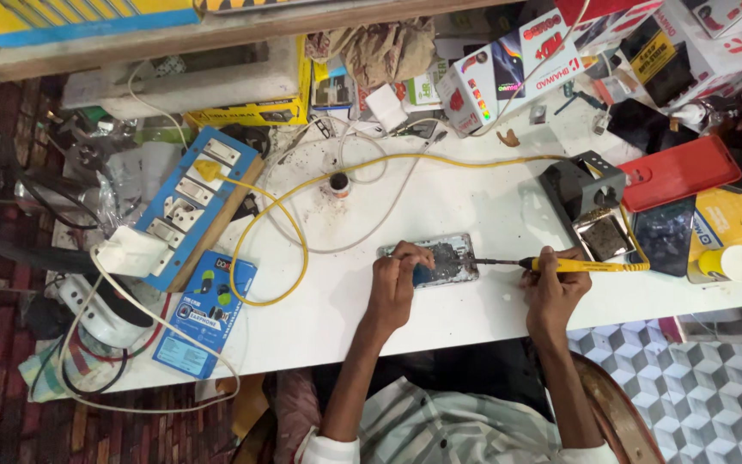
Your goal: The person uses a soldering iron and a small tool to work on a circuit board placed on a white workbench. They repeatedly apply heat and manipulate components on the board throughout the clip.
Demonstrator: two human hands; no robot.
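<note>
White table (440, 309), cluttered at the back w/ boxes, cloth and cables; blue switch board (189, 202) at the left w/ a yellow cable (302, 249) looping across the top; black stand (579, 185) and red case (680, 170) at the right, paper cup (730, 262) near the edge. Phone (438, 258) lies flat mid-table, back off, insides showing, just in front of the person. Left hand (394, 279) curled over the phone's left end, fingers pressing down on it, pinning it to the table. Right hand (551, 288) closed round a yellow iron (590, 265), pen-style grip, thin dark tip reaching toward the phone's right edge; can't tell if the tip touches. Judgement: phone is light, stiff, smooth shell so prob slides on the table w/o a hold; open board is fragile, so hold by the frame edges, not the innards. Iron is light and rigid; grip the yellow handle only, keep off the metal tip.
</note>
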